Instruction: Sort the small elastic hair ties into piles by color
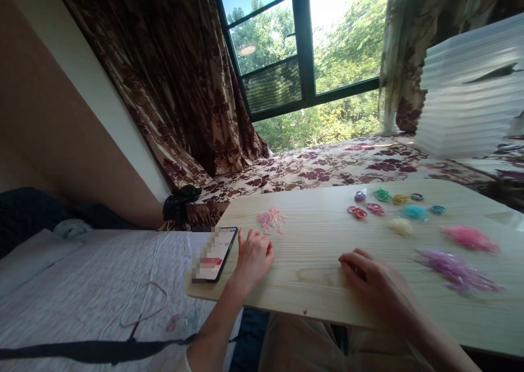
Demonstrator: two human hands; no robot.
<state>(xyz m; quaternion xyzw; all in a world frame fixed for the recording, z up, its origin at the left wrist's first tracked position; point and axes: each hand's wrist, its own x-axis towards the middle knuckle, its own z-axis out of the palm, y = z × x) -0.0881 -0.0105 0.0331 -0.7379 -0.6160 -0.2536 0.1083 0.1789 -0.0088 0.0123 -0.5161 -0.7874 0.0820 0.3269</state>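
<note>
"What's the left hand (254, 256) doing?"

"It's released, over the surface (305, 241), index finger stretched forward and the others bent. The phone (221, 254) lies just to its left, close to that fingertip; I can't tell whether they touch."

"Anything ahead of it?"

"A loose pile of small pink pieces (272, 219), just beyond the fingers."

"And the right hand (374, 279)?"

"It's low at the near side of the surface, fingers loosely curled. Its palm is hidden, so I can't tell whether it grasps something."

"What lies around that one?"

"To its right, a purple bundle (454, 268) of thin strands, with a pink bundle (470, 238) just beyond. Ahead of the hand and a little right sits a cream clump (401, 226), then a turquoise clump (415, 212) past it."

"Farther off?"

"Straight ahead, small red loops (357, 213) beside pink loops (375, 209). Beyond those, a purple coil (359, 196), a green coil (382, 195) and a yellow coil (400, 199), running left to right."
</note>
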